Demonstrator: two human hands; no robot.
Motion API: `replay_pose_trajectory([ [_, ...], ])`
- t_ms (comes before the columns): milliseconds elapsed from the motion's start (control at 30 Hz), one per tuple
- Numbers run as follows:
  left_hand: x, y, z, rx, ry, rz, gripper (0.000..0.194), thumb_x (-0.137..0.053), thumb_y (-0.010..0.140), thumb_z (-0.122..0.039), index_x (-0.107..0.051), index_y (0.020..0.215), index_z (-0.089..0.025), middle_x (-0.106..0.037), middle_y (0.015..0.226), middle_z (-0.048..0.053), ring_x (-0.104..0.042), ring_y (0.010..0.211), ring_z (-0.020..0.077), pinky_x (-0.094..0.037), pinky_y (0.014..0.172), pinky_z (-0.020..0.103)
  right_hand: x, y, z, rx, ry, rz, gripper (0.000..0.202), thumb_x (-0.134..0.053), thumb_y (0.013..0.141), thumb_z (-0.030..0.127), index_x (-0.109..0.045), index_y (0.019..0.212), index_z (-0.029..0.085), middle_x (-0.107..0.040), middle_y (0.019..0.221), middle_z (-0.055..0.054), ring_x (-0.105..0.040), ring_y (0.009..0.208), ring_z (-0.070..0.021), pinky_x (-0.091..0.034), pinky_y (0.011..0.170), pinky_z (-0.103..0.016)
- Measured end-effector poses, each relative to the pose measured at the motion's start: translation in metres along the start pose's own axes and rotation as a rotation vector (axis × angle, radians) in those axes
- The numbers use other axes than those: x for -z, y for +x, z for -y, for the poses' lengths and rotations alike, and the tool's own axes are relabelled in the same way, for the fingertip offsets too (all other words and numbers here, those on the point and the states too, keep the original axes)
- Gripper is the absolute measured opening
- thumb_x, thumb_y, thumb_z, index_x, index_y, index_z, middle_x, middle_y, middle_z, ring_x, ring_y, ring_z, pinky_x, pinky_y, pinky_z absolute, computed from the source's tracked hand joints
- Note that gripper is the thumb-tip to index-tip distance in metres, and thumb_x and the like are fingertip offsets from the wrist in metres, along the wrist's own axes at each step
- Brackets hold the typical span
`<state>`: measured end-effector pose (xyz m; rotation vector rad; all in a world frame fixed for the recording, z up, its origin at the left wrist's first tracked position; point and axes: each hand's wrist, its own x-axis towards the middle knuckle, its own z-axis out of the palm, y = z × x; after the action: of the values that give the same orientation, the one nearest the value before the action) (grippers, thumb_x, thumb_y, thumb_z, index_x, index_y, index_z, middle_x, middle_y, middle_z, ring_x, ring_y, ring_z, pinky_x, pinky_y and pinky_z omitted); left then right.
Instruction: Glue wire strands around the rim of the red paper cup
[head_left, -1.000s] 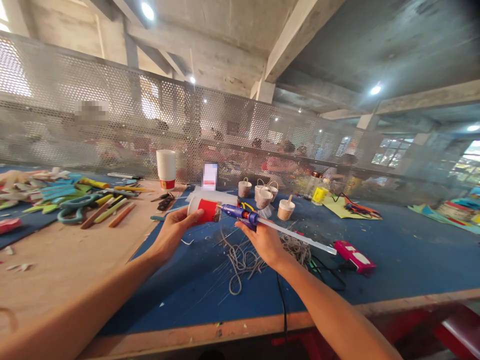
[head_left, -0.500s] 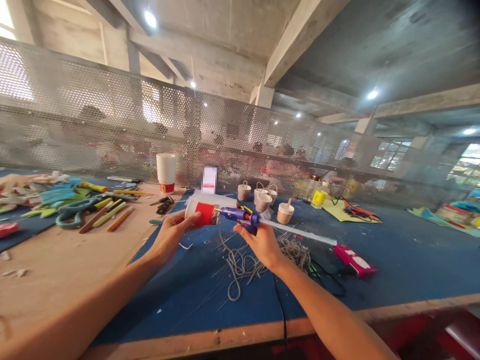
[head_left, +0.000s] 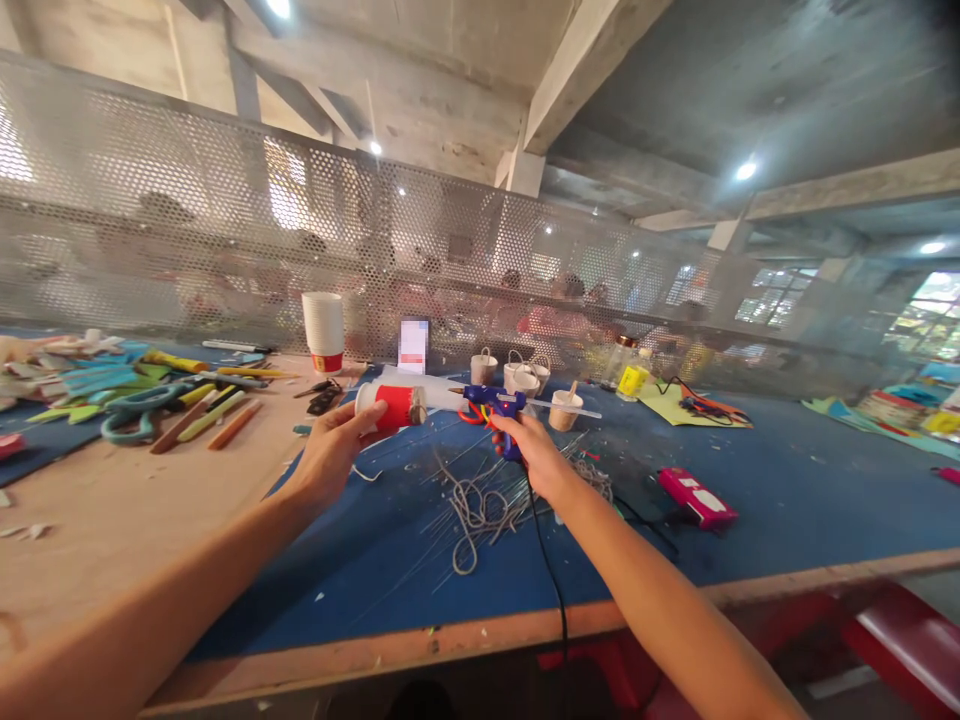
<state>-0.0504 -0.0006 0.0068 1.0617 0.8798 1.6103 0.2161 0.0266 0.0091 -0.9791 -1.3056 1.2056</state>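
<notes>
My left hand (head_left: 337, 440) grips a red and white paper cup (head_left: 394, 407) lying sideways, with grey cord around its right end. My right hand (head_left: 531, 448) is wrapped round a blue glue gun (head_left: 495, 398), whose nozzle points left at the cup with a gap between them. A clear glue stick (head_left: 574, 409) juts from the gun's back. Beneath my hands a tangle of grey cord (head_left: 480, 510) lies on the blue mat (head_left: 315, 575). Several small cord-handled cups (head_left: 484, 369) stand behind the gun, beside a cup holding a small stick (head_left: 564, 410).
At the left are scissors (head_left: 127, 415), wooden-handled tools (head_left: 235, 425) and a stack of paper cups (head_left: 323, 330). A phone (head_left: 413, 346) leans by the mesh screen (head_left: 442, 240). To the right are a yellow-labelled bottle (head_left: 632, 378) and a pink box (head_left: 697, 498).
The glue gun has moved right, away from the cup, and its nozzle no longer meets the cup's end. The cup has shifted slightly left. The whole view has shifted a little.
</notes>
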Motion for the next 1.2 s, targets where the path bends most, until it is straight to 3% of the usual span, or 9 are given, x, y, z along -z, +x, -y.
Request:
replay_pose_trajectory([
  [200,-0.004,-0.003,-0.004,0.048,-0.069,0.007,0.051,-0.092,0.068,-0.039,-0.076,0.110,-0.014,-0.084,0.089,0.008,-0.077,0.087,0.0302,-0.061,0.083,0.041,0.014,0.016,-0.022,-0.069,-0.140,-0.030,0.035,-0.083,0.068,0.050,-0.075,0.077,0.017,-0.072,0.068,-0.003,-0.068,0.066,-0.0205,-0.056,0.061,-0.031],
  [400,-0.006,-0.004,-0.004,0.049,-0.044,0.000,0.054,-0.092,0.066,-0.040,-0.076,0.111,-0.014,-0.083,0.089,0.009,-0.077,0.080,0.0276,-0.063,0.078,0.041,0.017,0.021,-0.029,-0.003,-0.521,-0.077,0.042,-0.077,0.072,0.058,-0.075,0.074,0.016,-0.069,0.062,-0.001,-0.062,0.061,-0.0168,-0.045,0.056,-0.025],
  [567,-0.006,-0.003,-0.002,0.012,-0.040,0.027,0.047,-0.093,0.062,-0.040,-0.080,0.099,-0.014,-0.083,0.090,0.009,-0.076,0.085,0.0274,-0.062,0.082,0.040,0.019,0.022,-0.028,-0.002,-0.731,-0.090,0.046,-0.078,0.072,0.056,-0.060,0.054,0.018,-0.051,0.049,0.005,-0.048,0.052,-0.0117,-0.028,0.052,-0.023],
  [700,-0.006,-0.003,0.001,0.012,-0.035,0.066,0.039,-0.092,0.067,-0.039,-0.081,0.095,-0.014,-0.083,0.093,0.009,-0.076,0.090,0.0277,-0.061,0.085,0.039,0.018,0.019,-0.024,-0.014,-0.875,-0.075,0.055,-0.076,0.075,0.055,-0.048,0.044,0.020,-0.042,0.043,0.005,-0.048,0.052,-0.0132,-0.024,0.053,-0.026],
  [800,-0.005,-0.003,0.003,0.019,-0.021,0.071,0.036,-0.091,0.069,-0.037,-0.082,0.096,-0.015,-0.083,0.092,0.008,-0.075,0.090,0.0260,-0.061,0.083,0.036,0.014,0.017,-0.024,-0.033,-1.008,-0.113,0.048,-0.075,0.077,0.059,-0.059,0.053,0.021,-0.056,0.052,0.002,-0.058,0.060,-0.0172,-0.027,0.055,-0.027],
  [900,-0.004,-0.004,0.003,0.023,-0.007,0.073,0.036,-0.090,0.071,-0.039,-0.082,0.096,-0.015,-0.083,0.093,0.008,-0.074,0.090,0.0255,-0.061,0.081,0.035,0.010,0.016,-0.026,-0.037,-1.133,-0.166,0.038,-0.076,0.077,0.059,-0.069,0.074,0.022,-0.072,0.075,-0.002,-0.068,0.076,-0.0214,-0.035,0.059,-0.027],
  [1033,-0.005,-0.004,0.002,0.008,0.013,0.095,0.039,-0.090,0.071,-0.043,-0.082,0.097,-0.015,-0.083,0.099,0.009,-0.074,0.092,0.0261,-0.061,0.079,0.036,0.008,0.014,-0.027,0.089,-1.180,-0.180,0.030,-0.075,0.084,0.051,-0.068,0.084,0.021,-0.075,0.090,-0.006,-0.070,0.092,-0.0242,-0.046,0.074,-0.030],
  [1133,-0.006,-0.005,0.001,0.013,0.003,0.106,0.038,-0.089,0.072,-0.044,-0.082,0.096,-0.016,-0.083,0.098,0.009,-0.073,0.089,0.0250,-0.061,0.079,0.035,0.001,0.011,-0.021,0.308,-1.003,-0.138,0.017,-0.068,0.092,0.038,-0.067,0.092,0.020,-0.074,0.101,-0.007,-0.069,0.099,-0.0225,-0.050,0.090,-0.036],
  [1200,-0.008,-0.006,0.000,0.019,-0.017,0.118,0.035,-0.088,0.074,-0.043,-0.082,0.095,-0.016,-0.082,0.096,0.008,-0.072,0.088,0.0236,-0.061,0.081,0.035,-0.009,0.006,-0.016,0.327,-0.697,0.017,0.017,-0.064,0.094,0.035,-0.065,0.103,0.021,-0.075,0.105,-0.007,-0.071,0.099,-0.0204,-0.052,0.094,-0.037],
])
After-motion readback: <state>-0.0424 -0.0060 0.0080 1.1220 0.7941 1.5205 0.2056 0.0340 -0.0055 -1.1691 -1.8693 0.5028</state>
